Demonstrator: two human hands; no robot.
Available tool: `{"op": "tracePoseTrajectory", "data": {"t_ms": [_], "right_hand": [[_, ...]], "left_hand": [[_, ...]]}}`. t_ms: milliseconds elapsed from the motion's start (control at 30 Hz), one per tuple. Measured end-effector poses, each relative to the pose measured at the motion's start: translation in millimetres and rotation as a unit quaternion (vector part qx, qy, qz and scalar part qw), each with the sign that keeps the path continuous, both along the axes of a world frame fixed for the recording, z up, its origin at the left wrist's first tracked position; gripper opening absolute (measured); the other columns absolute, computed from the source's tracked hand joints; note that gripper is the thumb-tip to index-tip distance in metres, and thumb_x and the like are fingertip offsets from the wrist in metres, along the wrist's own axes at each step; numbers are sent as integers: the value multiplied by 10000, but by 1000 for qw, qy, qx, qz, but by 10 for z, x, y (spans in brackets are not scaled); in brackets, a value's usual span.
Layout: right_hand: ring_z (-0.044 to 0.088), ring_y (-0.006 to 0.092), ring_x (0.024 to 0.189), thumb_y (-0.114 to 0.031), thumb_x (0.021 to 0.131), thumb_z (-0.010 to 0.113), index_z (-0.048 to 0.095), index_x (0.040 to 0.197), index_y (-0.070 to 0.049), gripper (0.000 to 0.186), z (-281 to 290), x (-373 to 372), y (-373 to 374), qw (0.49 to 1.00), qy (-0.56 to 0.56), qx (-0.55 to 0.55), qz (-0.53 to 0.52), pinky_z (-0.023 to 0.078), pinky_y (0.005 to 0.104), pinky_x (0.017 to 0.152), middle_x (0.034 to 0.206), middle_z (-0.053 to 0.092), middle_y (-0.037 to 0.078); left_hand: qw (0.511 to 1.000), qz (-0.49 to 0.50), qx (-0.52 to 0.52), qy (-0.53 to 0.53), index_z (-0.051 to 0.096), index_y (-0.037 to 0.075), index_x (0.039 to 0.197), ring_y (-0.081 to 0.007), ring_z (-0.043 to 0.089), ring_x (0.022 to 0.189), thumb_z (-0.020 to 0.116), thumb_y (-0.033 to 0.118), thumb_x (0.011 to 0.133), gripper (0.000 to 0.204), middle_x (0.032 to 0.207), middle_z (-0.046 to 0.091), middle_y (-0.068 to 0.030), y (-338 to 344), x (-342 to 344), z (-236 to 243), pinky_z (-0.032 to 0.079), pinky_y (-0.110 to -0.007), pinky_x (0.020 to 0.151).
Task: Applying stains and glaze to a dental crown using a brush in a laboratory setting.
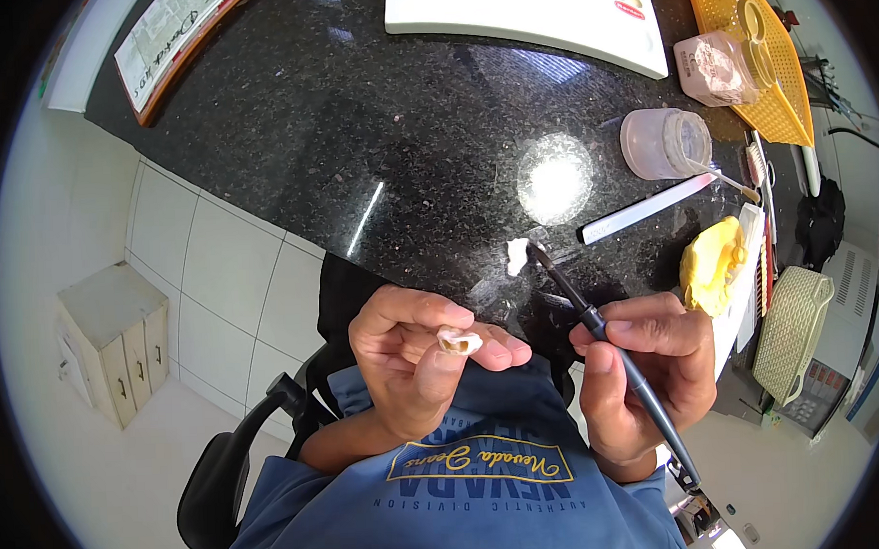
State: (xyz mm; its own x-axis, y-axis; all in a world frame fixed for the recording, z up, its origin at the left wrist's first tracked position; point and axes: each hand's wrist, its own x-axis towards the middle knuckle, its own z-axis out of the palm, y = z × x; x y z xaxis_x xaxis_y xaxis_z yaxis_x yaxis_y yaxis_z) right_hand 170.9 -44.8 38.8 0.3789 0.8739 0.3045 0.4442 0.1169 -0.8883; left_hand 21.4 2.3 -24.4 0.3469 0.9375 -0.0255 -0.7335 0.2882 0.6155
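Note:
My left hand (pixel 404 363) pinches a small whitish piece with a brown-yellow part (pixel 458 341), looking like a dental piece, above the front of the counter; its other fingers are loosely extended. My right hand (pixel 646 364) grips a dark, pen-like brush (pixel 581 299) on a slant. The brush's tip is at a small white blob of paste (pixel 515 258) on the black speckled counter (pixel 309 134); whether it touches the paste I cannot tell. To the right lie a pale flat bar (pixel 631 213) and a yellow cast-like object (pixel 710 265).
A white palette (pixel 517 10), a jar (pixel 658 143), a bottle of pink powder (pixel 713 66) and a yellow basket (pixel 782 108) stand at the back and right. A framed card (pixel 170 52) is at back left. A chair (pixel 210 486), cabinet (pixel 113 349) and cream basket (pixel 790 335) surround the counter.

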Motion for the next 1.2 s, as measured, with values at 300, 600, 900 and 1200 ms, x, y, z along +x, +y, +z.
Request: {"op": "tracePoseTrajectory", "data": {"t_ms": [300, 600, 900, 1200], "right_hand": [[672, 192, 637, 69, 721, 722, 581, 883, 51, 216, 14, -15, 14, 1000, 17, 1, -15, 539, 251, 558, 740, 659, 179], [676, 196, 642, 78, 708, 729, 590, 892, 53, 232, 31, -4, 19, 1000, 0, -9, -8, 540, 254, 567, 742, 663, 178], [669, 192, 651, 70, 706, 734, 582, 897, 52, 245, 17, -1, 13, 1000, -5, 9, -10, 531, 253, 559, 753, 659, 174], [640, 184, 652, 56, 693, 774, 703, 1001, -3, 322, 408, 187, -176, 998, -50, 13, 43, 497, 248, 540, 860, 662, 132]], "left_hand": [[998, 3, 3, 59, 444, 18, 1079, -228, 683, 664, 584, 118, 930, 228, 738, 659, -108, 14, 24, 48, 614, -375, 661], [1000, 0, 2, 21, 473, -6, 1082, -272, 699, 729, 569, 61, 931, 191, 763, 673, -147, 16, 19, 35, 613, -426, 705], [997, -2, 6, 81, 414, 39, 1085, -175, 666, 629, 589, 176, 940, 265, 727, 644, -68, 5, 28, 69, 617, -339, 631], [993, 47, -10, 108, 461, -1, 1050, -236, 678, 599, 596, 181, 936, 254, 676, 648, -140, -58, 54, 51, 608, -406, 610]]}}
